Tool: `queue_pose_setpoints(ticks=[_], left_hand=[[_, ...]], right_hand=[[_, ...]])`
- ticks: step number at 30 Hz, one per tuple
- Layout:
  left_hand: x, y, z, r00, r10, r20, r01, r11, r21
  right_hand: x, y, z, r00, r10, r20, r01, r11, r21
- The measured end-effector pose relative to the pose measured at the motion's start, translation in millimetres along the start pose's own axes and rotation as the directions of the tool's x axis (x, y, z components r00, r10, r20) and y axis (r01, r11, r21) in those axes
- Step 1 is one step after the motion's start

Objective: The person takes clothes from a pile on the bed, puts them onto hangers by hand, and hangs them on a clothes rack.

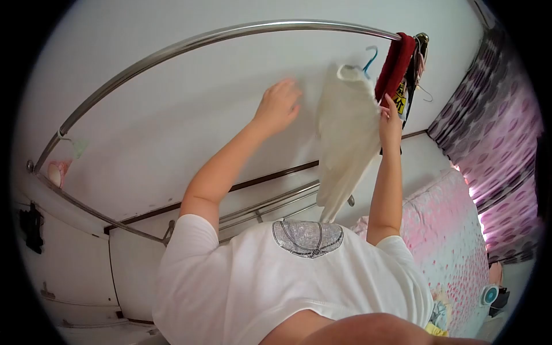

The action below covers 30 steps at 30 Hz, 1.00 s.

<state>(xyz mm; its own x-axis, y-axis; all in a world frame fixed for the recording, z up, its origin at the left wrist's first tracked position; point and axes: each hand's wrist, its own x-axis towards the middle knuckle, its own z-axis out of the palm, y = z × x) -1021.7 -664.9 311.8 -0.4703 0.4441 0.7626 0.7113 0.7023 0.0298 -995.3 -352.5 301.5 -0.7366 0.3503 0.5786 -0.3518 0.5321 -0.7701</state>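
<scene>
A cream garment (345, 126) with a rounded opening at the top hangs on a teal clothes hanger (368, 64), whose hook rises above the opening, apart from the metal rail. My right hand (391, 118) is at the garment's upper right edge, fingers closed on it there, with the index finger pointing up. Most of the hanger is hidden inside the cloth. To the left of the garment my left hand (278, 106) is raised in front of the white wall. Its fingers are slightly blurred, loosely bent and apart, and nothing shows in them.
A curved metal rail (230, 33) runs overhead. A dark red towel (395, 69) and other hangers hang at its right end. Lower down are metal bars (261, 207). To the right are a pink-and-white bed (443, 230), patterned curtains (483, 126) and a small fan (489, 295).
</scene>
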Motion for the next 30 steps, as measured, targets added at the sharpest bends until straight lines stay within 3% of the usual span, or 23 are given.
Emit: queue_pose_setpoints(ticks=[1,2,4,5,6,7,9,11,15,17,18,24,30], left_hand=[[0.1,3.6,11.0,0.999,0.052,-0.015,-0.052,0.999,-0.001],[-1.9,9.6,22.2,0.995,0.101,-0.023,-0.101,0.995,-0.007],[6.8,15.6,54.0,0.994,-0.002,0.109,0.024,0.980,-0.196],[-10.7,26.1,75.2,0.971,-0.060,0.230,0.130,0.944,-0.302],[-26.7,25.1,96.0,0.950,-0.098,0.296,0.192,0.933,-0.306],[-30.0,4.2,122.4,0.939,-0.126,0.319,0.222,0.933,-0.284],[-55.3,-11.7,152.1,0.899,-0.166,0.406,0.289,0.920,-0.264],[-98.3,1.3,163.9,0.831,-0.176,0.528,0.364,0.889,-0.277],[-148.6,19.2,208.7,0.742,-0.180,0.646,0.413,0.882,-0.229],[-161.9,28.7,214.9,0.721,-0.218,0.658,0.433,0.883,-0.183],[-174.1,23.4,233.3,0.663,-0.179,0.727,0.438,0.880,-0.182],[-192.7,21.3,251.9,0.714,-0.224,0.664,0.437,0.883,-0.171],[-193.1,24.4,268.6,0.625,-0.244,0.741,0.445,0.892,-0.081]], right_hand=[[-1.8,-3.0,-6.0,0.995,0.100,0.022,-0.101,0.994,0.035],[0.5,17.1,-9.5,0.996,-0.072,-0.051,0.064,0.988,-0.140],[1.0,71.9,0.4,0.994,-0.096,-0.056,0.099,0.994,0.056],[-13.6,78.1,0.1,0.992,-0.067,-0.105,0.058,0.994,-0.089],[12.8,129.7,10.6,0.988,-0.082,-0.131,0.084,0.996,0.010],[20.2,174.1,16.4,0.989,0.009,-0.148,0.008,0.993,0.116],[-51.0,221.8,27.7,0.939,0.325,-0.110,-0.306,0.938,0.160],[-112.8,269.1,41.2,0.941,0.331,-0.074,-0.335,0.941,-0.048],[-192.9,291.3,54.5,0.812,0.583,0.022,-0.582,0.812,-0.048],[-211.6,312.9,60.9,0.801,0.595,0.061,-0.597,0.802,0.026],[-214.1,309.9,61.0,0.785,0.614,0.080,-0.617,0.787,0.009],[-210.9,306.2,64.8,0.732,0.667,0.139,-0.676,0.736,0.026],[-205.2,314.8,63.1,0.684,0.711,0.166,-0.730,0.672,0.129]])
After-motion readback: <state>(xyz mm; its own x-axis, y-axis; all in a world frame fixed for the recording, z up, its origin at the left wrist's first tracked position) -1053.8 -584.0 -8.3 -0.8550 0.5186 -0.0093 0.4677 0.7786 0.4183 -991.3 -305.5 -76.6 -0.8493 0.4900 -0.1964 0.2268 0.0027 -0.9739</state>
